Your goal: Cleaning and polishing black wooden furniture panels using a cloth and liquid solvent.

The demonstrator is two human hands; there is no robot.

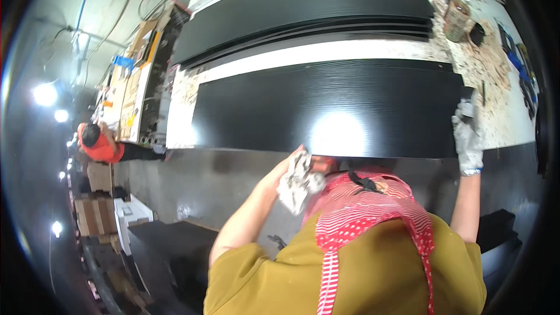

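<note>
A long black wood-grain panel (262, 105) lies flat along the near edge of the white worktable, with a bright glare on its surface. My left hand (284, 168) is at the panel's front edge, closed on a crumpled white rag (296, 185) that hangs in front of the table. At the panel's right end is my right hand (468, 137), in a grey-white glove. Its fingers are closed around a small dark piece (468, 93) against the end edge, whose kind I cannot make out.
Behind the panel lies a stack of similar black boards (309, 3). A plastic bottle (457, 16) and a dark round opening of a container (477, 34) stand at the right on the stained tabletop (496, 81). Another person in red (102, 143) works at a bench on the far left.
</note>
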